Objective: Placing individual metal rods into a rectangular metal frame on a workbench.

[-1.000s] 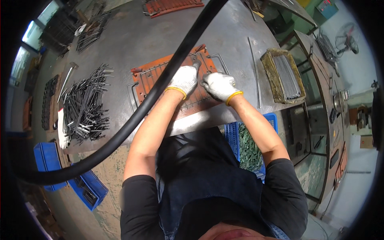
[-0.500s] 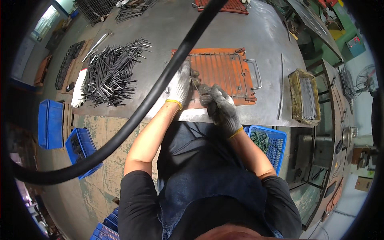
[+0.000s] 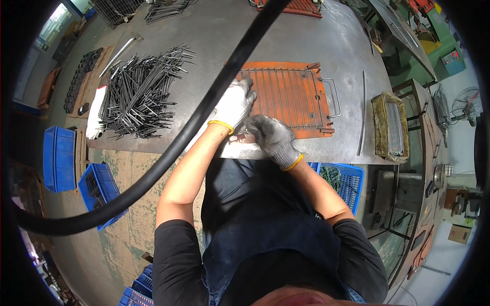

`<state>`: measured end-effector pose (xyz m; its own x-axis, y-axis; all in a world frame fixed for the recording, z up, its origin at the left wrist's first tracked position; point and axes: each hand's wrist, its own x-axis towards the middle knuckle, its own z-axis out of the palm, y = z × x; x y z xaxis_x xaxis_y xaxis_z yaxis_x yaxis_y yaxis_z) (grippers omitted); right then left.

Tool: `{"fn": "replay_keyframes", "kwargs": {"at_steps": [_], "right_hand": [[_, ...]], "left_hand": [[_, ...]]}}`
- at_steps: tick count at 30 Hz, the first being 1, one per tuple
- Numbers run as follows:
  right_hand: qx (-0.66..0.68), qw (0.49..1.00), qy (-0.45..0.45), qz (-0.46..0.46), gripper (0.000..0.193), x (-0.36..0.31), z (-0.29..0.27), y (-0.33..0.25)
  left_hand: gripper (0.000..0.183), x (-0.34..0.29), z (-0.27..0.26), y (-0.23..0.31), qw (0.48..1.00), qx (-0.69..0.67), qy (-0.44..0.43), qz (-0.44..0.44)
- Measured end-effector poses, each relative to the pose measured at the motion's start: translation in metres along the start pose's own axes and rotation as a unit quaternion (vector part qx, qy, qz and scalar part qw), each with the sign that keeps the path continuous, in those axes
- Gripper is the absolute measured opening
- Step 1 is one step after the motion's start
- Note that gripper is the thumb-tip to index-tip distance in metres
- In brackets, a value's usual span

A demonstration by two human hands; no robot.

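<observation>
An orange jig board (image 3: 319, 107) lies on the metal table near me, with a rack of parallel thin metal rods (image 3: 288, 97) set on it. A bent wire handle (image 3: 336, 98) sticks out past its right side. My left hand (image 3: 234, 104), in a grey-white glove with a yellow cuff, is closed at the board's left edge, partly behind a black hose. My right hand (image 3: 274, 136), gloved alike, is closed beside the near left corner, its fingers curled toward my left hand. Whatever is in the fingers of either hand is hidden.
A thick black hose (image 3: 153, 176) crosses the view in front of the table. A pile of dark metal rods (image 3: 143, 92) lies at left, with a white glove (image 3: 96, 115) and a hammer (image 3: 120, 53) beside it. At right stands a rod-filled box (image 3: 380, 125); a blue basket (image 3: 352, 186) is below.
My right hand has moved a little left and down, turning its back upward. My left hand has shifted slightly at the board's edge. The view has shifted slightly.
</observation>
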<state>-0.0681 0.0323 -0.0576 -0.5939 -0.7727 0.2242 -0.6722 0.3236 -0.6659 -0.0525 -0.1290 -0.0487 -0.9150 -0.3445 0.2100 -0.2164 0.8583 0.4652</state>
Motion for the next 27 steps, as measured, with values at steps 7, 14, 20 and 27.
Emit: {"fn": "replay_keyframes", "kwargs": {"at_steps": [7,14,20,27], "right_hand": [[-0.011,0.988,-0.135,0.075,0.024,0.004,-0.001,-0.011],[-0.12,0.968,-0.212,0.063,0.033,0.001,0.01,-0.004],[-0.237,0.933,0.083,-0.257,0.033,0.044,-0.026,0.032],[-0.147,0.982,-0.095,0.068,0.041,0.159,-0.022,0.039]], "left_hand": [[0.031,-0.011,0.001,-0.016,0.997,0.032,0.035,0.062],[0.036,-0.016,0.011,-0.026,0.964,0.178,0.086,0.18],[0.037,-0.02,0.009,-0.023,0.966,0.186,0.079,0.161],[0.039,-0.018,0.009,-0.025,0.97,0.188,0.065,0.141]]}}
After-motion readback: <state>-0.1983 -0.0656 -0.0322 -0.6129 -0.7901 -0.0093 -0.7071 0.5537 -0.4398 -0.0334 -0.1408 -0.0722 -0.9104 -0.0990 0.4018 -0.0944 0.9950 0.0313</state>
